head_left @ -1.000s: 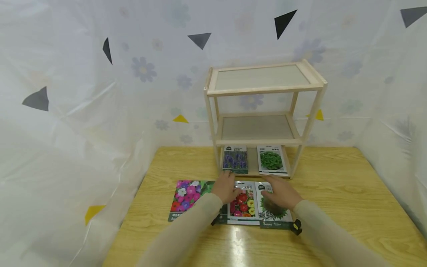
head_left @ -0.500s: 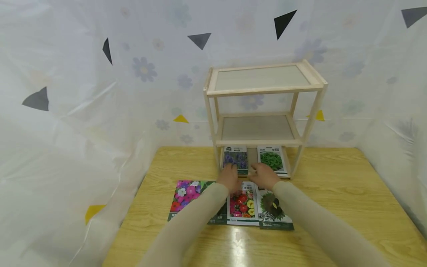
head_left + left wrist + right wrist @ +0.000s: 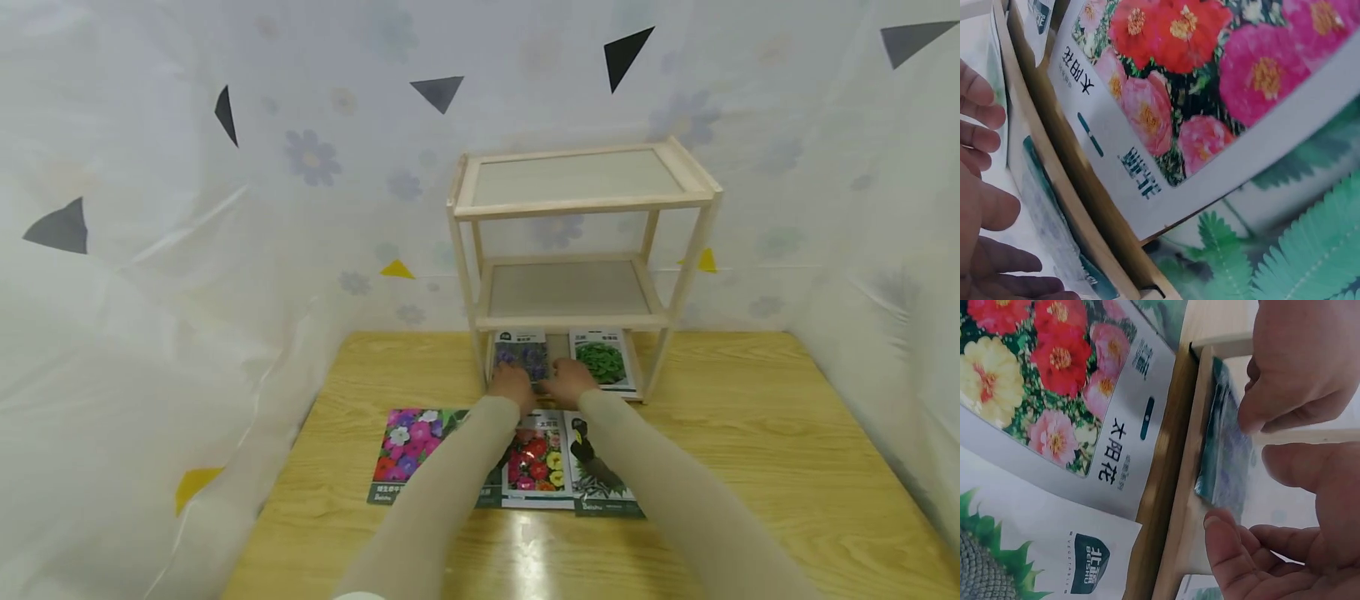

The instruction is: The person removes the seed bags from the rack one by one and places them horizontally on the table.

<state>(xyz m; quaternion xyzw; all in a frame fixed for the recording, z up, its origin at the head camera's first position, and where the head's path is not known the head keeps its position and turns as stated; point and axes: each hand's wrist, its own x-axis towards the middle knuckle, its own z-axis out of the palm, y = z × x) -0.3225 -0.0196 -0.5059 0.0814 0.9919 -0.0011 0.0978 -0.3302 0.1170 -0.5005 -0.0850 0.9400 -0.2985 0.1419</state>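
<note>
Lavender side: While the left hand (image 3: 512, 385) lies over the near part of the lavender packet (image 3: 529, 354), its thumb and fingers are spread and pinch nothing; whether a fingertip touches the film, I cannot tell.
Leafy side: the right hand (image 3: 568, 383) is just beside that packet's right edge, loosely bent and ungripping, thumb and forefinger parted.
Lavender packet: flat at the left of the bottom tier (image 3: 558, 346); judged light, thin and bendy, its slick surface likely to slide or crease.
Best hold: probably the two long edges, or the green bottom strip pinched lightly; pressing the middle could dent it.
Same tier: the leafy-green packet (image 3: 602, 364) lies at the right, apart from the lavender one.
Row in front: petunia packet (image 3: 408, 450), feathery-leaved packet (image 3: 1300, 250), portulaca packet (image 3: 536, 467) and sunflower packet (image 3: 1041, 544), left to right, edges overlapping in places, sleeves covering parts.
Pale wooden shelf (image 3: 566, 287): three tiers, standing on the wood-grain tabletop (image 3: 750, 467).
Backdrop: white flower-printed sheeting (image 3: 330, 233).
</note>
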